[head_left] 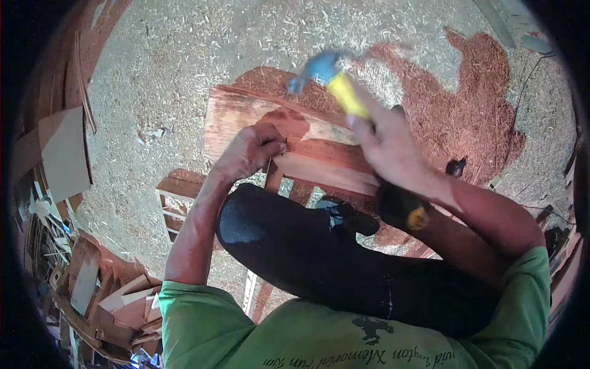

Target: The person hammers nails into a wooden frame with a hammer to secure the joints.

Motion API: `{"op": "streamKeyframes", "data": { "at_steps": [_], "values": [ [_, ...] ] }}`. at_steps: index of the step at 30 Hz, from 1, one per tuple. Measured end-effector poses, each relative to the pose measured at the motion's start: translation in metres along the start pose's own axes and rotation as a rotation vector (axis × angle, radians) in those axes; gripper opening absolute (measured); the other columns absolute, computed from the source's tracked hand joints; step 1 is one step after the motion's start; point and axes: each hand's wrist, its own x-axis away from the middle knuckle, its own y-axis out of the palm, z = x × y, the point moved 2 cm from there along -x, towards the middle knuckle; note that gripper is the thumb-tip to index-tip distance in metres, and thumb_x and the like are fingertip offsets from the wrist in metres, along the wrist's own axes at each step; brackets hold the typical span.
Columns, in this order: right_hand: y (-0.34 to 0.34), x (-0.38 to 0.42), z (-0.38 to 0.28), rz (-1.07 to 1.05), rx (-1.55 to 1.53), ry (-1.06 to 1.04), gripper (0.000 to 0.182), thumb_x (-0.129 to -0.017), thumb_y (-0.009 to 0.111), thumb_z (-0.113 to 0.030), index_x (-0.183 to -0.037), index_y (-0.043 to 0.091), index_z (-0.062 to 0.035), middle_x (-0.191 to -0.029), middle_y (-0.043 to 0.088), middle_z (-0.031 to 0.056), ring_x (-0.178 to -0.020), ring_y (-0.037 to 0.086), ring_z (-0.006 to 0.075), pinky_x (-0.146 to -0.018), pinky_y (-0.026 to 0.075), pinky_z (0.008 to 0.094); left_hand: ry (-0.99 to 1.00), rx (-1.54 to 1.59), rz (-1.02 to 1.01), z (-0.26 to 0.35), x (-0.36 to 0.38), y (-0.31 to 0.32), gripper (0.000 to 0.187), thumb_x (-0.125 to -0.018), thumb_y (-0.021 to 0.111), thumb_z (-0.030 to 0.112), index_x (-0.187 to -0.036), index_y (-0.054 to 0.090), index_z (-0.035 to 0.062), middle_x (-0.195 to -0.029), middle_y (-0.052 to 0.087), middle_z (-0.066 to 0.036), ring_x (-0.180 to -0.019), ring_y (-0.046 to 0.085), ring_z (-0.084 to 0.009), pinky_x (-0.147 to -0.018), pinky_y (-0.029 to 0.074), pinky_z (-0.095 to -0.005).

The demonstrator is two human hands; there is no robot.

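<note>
A person in a green shirt [344,335] bends over a reddish wooden frame [276,132] lying on a floor [178,61] thick with pale sawdust. The right hand [387,144] is closed around the yellow grip of a hammer [332,80], whose blue head is blurred and raised above the far edge of the frame's top board. The left hand [249,150] rests on that board near its middle, fingers pinched together at the board's near edge as if around something small; whether a nail sits between them cannot be made out. A knee in dark trousers [289,240] presses across the frame's lower slats, with the foot in a dark sandal [350,218] planted just beside the board. A patch of red-brown shavings [473,117] spreads over the floor beyond the frame, toward its right side. Offcuts and scrap boards [117,301] lie heaped along the floor's left edge.
</note>
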Motion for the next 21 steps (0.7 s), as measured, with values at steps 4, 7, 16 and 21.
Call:
{"op": "streamKeyframes", "data": {
  "at_steps": [4,7,16,21],
  "values": [
    [0.014,-0.004,0.018,-0.074,0.018,-0.217,0.062,-0.104,0.061,-0.015,-0.164,0.044,-0.0126,-0.110,0.073,0.0296,-0.084,0.073,0.0381,-0.084,0.056,0.0488,0.011,-0.001,0.006,-0.004,0.003,-0.004,0.017,-0.101,0.071,0.016,-0.104,0.074,-0.0011,-0.092,0.071,-0.007,-0.086,0.066,-0.0161,-0.081,0.054,-0.0344],
    [-0.005,-0.010,0.011,-0.073,-0.032,-0.038,0.061,-0.107,0.059,-0.016,-0.165,0.042,-0.0131,-0.097,0.073,0.0204,-0.074,0.069,0.0307,-0.076,0.056,0.0448,-0.037,0.316,0.301,-0.026,0.030,-0.009,0.015,-0.102,0.071,0.016,-0.103,0.075,0.0009,-0.092,0.071,-0.007,-0.084,0.066,-0.0150,-0.080,0.054,-0.0335],
    [0.004,0.019,0.047,-0.118,-0.093,0.042,0.064,-0.110,0.057,-0.016,-0.169,0.034,-0.0081,-0.080,0.060,0.0015,-0.062,0.056,0.0098,-0.058,0.051,0.0293,-0.252,0.508,0.884,-0.227,0.128,0.146,0.041,-0.109,0.059,0.031,-0.139,0.065,0.0033,-0.116,0.077,-0.006,-0.092,0.072,-0.0262,-0.086,0.057,-0.0343],
    [0.029,0.023,0.029,-0.423,-0.208,0.199,0.069,-0.110,0.056,-0.011,-0.173,0.027,-0.0158,-0.079,0.052,-0.0020,-0.060,0.050,0.0086,-0.054,0.047,0.0269,-0.194,0.918,0.987,-0.199,0.098,0.162,0.037,-0.108,0.060,0.041,-0.117,0.071,0.0077,-0.104,0.076,-0.006,-0.086,0.071,-0.0274,-0.082,0.056,-0.0373]
  ]
}}
